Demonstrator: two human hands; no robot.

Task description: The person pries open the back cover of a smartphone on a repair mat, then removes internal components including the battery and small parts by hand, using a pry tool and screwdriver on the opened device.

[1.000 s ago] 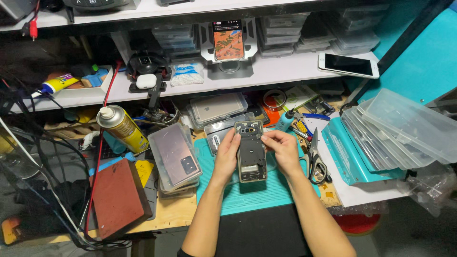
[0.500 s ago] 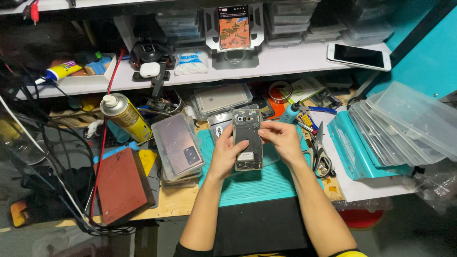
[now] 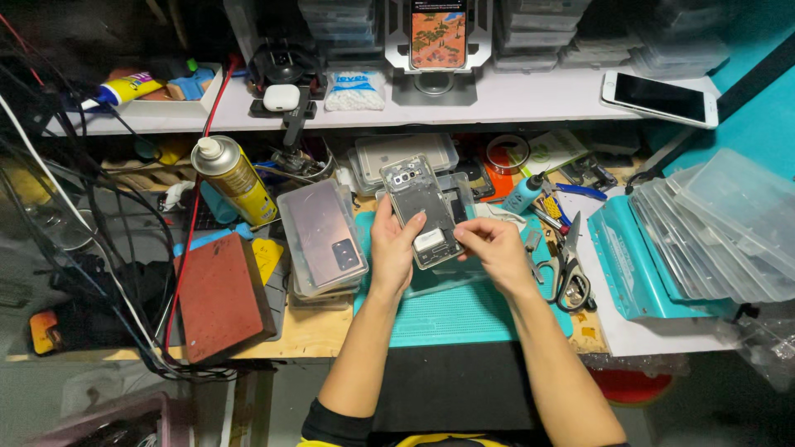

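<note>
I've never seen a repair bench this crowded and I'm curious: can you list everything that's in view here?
Opened phone: one, grey, back cover off, held above the mat.
Work mat: one, teal, on the bench under the hands.
Spray can: one, yellow, left of centre, tilted.
Phone in clear case: one, pinkish, on a small stack left of the hands.
Red block: one, at the bench's left edge.
Scissors: one pair, grey, right of the mat.
Clear trays: a stack, far right.
White phone: one, screen dark, on the shelf's right.
Lit phone: one, on a shelf stand.
Cables: several, black and red, left.
Left hand: grips the opened phone's left edge.
Right hand: fingertips at its lower right.
</note>
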